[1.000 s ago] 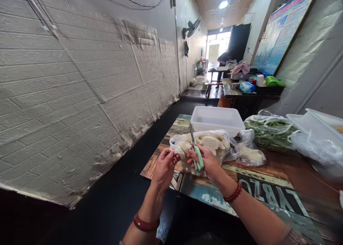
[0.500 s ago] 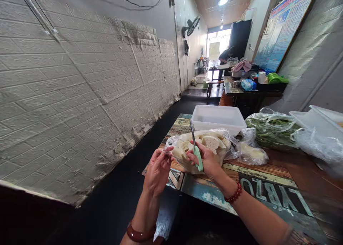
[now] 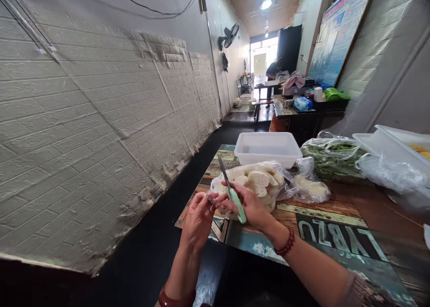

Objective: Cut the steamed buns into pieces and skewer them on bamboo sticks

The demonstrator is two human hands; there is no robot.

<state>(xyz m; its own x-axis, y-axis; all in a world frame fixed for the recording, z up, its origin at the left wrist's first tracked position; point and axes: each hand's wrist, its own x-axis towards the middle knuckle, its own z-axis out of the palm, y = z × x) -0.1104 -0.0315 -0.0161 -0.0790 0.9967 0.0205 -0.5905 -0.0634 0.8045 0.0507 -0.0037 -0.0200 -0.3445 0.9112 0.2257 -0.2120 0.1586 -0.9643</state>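
Observation:
A clear plastic bag [image 3: 275, 195] of pale round slices [image 3: 258, 179] with speckled cut faces lies at the table's near left corner. My left hand [image 3: 198, 215] pinches the gathered end of this bag between thumb and fingers. Gripped in my right hand [image 3: 250, 206] is a pair of scissors [image 3: 237, 204] with a mint-green handle, the dark narrow blades pointing up and away to the left. The fingertips of the right hand meet those of the left at the bag's end. The exact pinch of the plastic there is too small to make out.
Behind the bag stands a white plastic tub [image 3: 268, 157]. To its right lie a small tied bag [image 3: 311, 186], a bag of green vegetables [image 3: 336, 157] and more white tubs [image 3: 399, 141]. A brick-patterned wall [image 3: 101, 119] runs along the left. A person [image 3: 273, 72] bends over a far table.
My right hand has moved left and down to the left hand's fingertips, and the scissors tilt more to the left. The whole view has shifted slightly.

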